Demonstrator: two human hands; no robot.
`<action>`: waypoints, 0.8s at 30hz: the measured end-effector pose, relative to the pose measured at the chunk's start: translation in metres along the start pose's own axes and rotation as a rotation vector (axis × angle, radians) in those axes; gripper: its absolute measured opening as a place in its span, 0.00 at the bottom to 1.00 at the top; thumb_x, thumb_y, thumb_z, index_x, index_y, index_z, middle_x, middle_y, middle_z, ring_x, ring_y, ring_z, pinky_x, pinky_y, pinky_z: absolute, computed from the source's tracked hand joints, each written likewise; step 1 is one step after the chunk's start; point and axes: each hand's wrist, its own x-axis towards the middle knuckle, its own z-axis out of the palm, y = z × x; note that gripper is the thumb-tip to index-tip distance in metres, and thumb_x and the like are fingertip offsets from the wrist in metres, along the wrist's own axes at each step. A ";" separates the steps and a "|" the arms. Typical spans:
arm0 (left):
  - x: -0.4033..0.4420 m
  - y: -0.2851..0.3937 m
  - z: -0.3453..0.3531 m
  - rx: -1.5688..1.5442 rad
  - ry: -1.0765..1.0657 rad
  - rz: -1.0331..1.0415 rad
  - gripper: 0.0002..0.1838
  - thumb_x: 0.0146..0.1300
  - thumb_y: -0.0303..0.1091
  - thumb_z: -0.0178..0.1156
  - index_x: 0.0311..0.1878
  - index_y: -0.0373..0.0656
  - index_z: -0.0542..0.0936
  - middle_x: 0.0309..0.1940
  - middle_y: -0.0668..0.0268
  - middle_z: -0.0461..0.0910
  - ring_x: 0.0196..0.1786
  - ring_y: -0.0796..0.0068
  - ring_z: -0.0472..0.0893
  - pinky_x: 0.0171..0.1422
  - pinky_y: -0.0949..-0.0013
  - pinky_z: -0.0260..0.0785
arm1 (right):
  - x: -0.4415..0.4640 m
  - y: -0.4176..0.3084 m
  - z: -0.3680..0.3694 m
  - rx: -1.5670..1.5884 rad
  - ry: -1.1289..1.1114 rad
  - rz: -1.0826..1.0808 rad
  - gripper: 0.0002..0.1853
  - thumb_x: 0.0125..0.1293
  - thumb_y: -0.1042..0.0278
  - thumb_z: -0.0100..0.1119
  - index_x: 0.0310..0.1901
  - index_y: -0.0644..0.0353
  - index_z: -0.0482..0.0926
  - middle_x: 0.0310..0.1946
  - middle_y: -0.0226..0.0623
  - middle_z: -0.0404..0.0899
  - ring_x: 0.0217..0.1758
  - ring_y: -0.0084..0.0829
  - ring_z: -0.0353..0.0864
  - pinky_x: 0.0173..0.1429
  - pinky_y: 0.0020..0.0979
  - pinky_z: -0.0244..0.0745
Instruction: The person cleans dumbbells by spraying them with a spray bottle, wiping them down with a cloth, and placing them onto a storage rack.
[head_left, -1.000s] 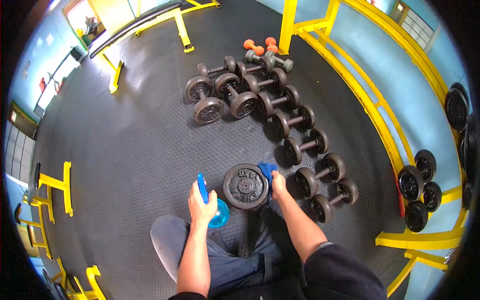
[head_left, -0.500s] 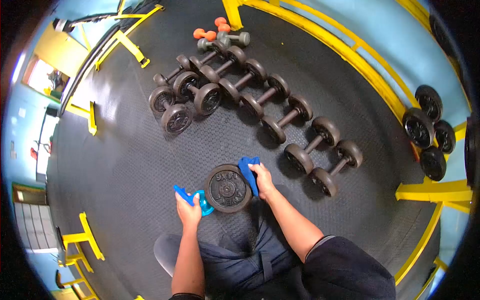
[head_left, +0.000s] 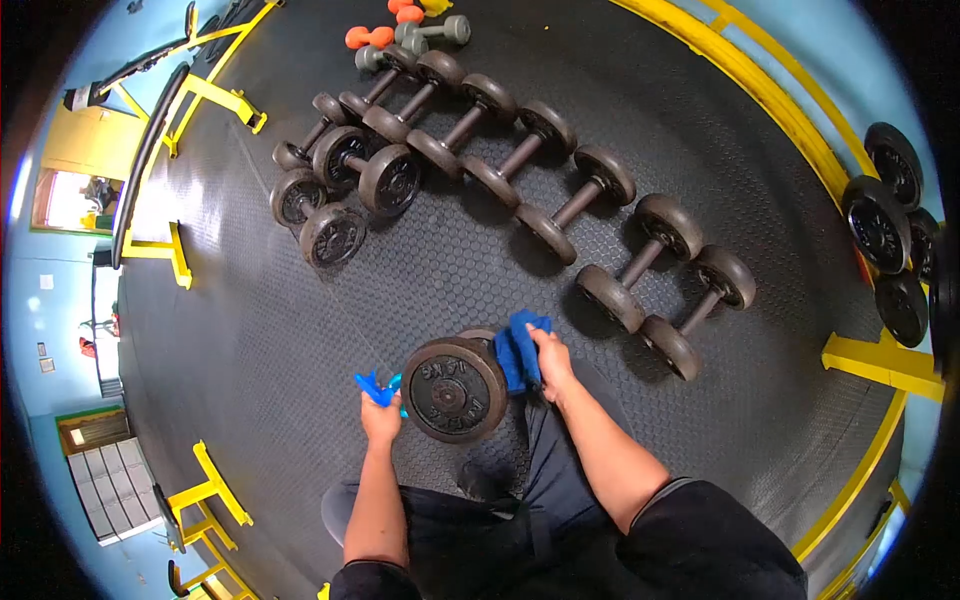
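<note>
A dark dumbbell point(head_left: 449, 395) is in front of my knees, one round plate with raised lettering facing up at me. Its second plate shows partly behind the first. At its right side, my right hand point(head_left: 553, 362) grips a bunched blue cloth point(head_left: 514, 352), which touches the dumbbell's edge. My left hand point(head_left: 381, 415) is closed around a spray bottle with a blue trigger head point(head_left: 374, 389), just left of the dumbbell. Most of the bottle's turquoise body is hidden by the hand and the plate.
Several dark dumbbells point(head_left: 590, 195) lie in rows on the black rubber floor point(head_left: 400, 290). Small orange dumbbells point(head_left: 369, 38) and grey ones point(head_left: 432, 33) lie at the far end. Yellow racks point(head_left: 880, 362) stand right, more yellow-framed equipment point(head_left: 205, 490) left.
The dumbbell has tilted, so its far plate now shows behind the near one. The bottle's body is more covered. The cloth has spread along the dumbbell's side, and the head view has shifted.
</note>
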 end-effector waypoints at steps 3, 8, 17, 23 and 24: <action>-0.004 0.038 -0.025 0.090 -0.061 -0.236 0.42 0.51 0.40 0.71 0.67 0.36 0.62 0.57 0.49 0.74 0.59 0.52 0.75 0.64 0.57 0.65 | 0.009 0.040 0.002 -0.164 -0.250 0.015 0.23 0.67 0.54 0.52 0.58 0.59 0.68 0.48 0.41 0.77 0.49 0.32 0.77 0.52 0.37 0.75; -0.030 0.172 -0.046 -0.140 0.073 0.391 0.33 0.59 0.44 0.64 0.63 0.33 0.68 0.62 0.46 0.70 0.65 0.50 0.70 0.70 0.57 0.59 | -0.040 0.008 0.022 -0.034 -0.213 0.443 0.19 0.72 0.58 0.43 0.54 0.61 0.75 0.45 0.40 0.81 0.45 0.34 0.81 0.52 0.40 0.77; -0.041 0.202 -0.013 0.191 -0.187 0.301 0.24 0.63 0.53 0.52 0.29 0.39 0.82 0.32 0.48 0.82 0.39 0.44 0.81 0.45 0.51 0.71 | -0.019 0.056 0.000 0.159 -0.279 0.502 0.18 0.70 0.57 0.48 0.50 0.62 0.76 0.46 0.45 0.81 0.48 0.40 0.82 0.50 0.44 0.81; -0.092 0.164 -0.017 0.050 -0.055 0.480 0.11 0.58 0.41 0.61 0.30 0.42 0.81 0.27 0.58 0.81 0.33 0.53 0.79 0.38 0.58 0.70 | 0.017 0.074 0.005 -0.025 -0.577 0.713 0.20 0.67 0.54 0.58 0.48 0.65 0.77 0.37 0.42 0.84 0.35 0.36 0.84 0.44 0.39 0.81; -0.103 0.153 -0.019 0.056 -0.055 0.461 0.11 0.58 0.41 0.61 0.30 0.42 0.81 0.27 0.58 0.81 0.33 0.53 0.79 0.38 0.58 0.70 | 0.017 0.082 0.010 -0.030 -0.578 0.733 0.20 0.67 0.54 0.58 0.48 0.65 0.77 0.37 0.42 0.84 0.35 0.36 0.84 0.44 0.39 0.81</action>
